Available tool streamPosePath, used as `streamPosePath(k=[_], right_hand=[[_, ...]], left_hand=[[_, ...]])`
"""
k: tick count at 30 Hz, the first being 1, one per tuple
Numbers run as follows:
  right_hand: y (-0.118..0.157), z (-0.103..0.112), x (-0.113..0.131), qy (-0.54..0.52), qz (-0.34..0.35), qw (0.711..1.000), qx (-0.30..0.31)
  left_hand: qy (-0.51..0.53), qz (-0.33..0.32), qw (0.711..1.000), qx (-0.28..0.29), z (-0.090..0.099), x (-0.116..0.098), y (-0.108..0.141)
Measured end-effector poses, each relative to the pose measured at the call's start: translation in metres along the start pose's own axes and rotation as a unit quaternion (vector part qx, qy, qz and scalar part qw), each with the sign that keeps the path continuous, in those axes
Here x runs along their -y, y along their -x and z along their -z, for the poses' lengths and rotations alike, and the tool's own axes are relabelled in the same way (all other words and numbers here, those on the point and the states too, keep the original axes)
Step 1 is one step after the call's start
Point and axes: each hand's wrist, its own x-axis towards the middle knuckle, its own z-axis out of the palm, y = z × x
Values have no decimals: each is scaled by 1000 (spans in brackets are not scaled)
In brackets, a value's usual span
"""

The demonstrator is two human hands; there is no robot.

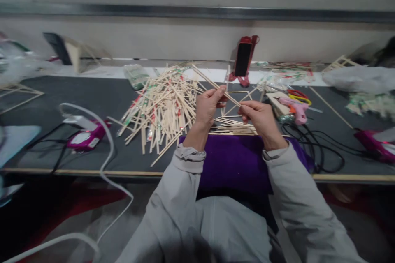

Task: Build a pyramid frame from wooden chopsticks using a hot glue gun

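Thin wooden sticks [206, 77] slant through the air between my two hands, above the table. My left hand [209, 104] is closed, pinching them near their middle with the thumb on top. My right hand [257, 116] is closed at their lower right end, fingertips pressed together. Below my hands lies a small stack of sticks [236, 126] beside a purple cloth [234, 160] at the table edge. A big loose pile of wooden sticks [168, 109] spreads to the left of my left hand.
A pink glue gun [298, 111] and yellow-handled scissors [299, 98] lie to the right, near tangled black cables [321, 148]. A phone [242, 58] stands upright in a red holder at the back. On the left are a magenta device [88, 136] and a white cable [108, 148].
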Motion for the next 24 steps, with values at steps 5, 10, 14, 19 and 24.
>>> streamPosePath(k=[5,10,14,19,24], right_hand=[[-9,-3,-6,34,21,999,21],[33,17,27,280,137,949,-53],[60,84,71,408,150,896,-94],[22,180,65,503,-63,849,-149],[-3,210,14,333,-158,911,-183]], left_hand=[[-43,12,996,79,-6,5,5],[-5,35,999,24,-9,4,0],[10,40,999,14,-9,4,-2],[-3,29,999,36,-12,7,1],[-10,39,998,39,-15,9,3]])
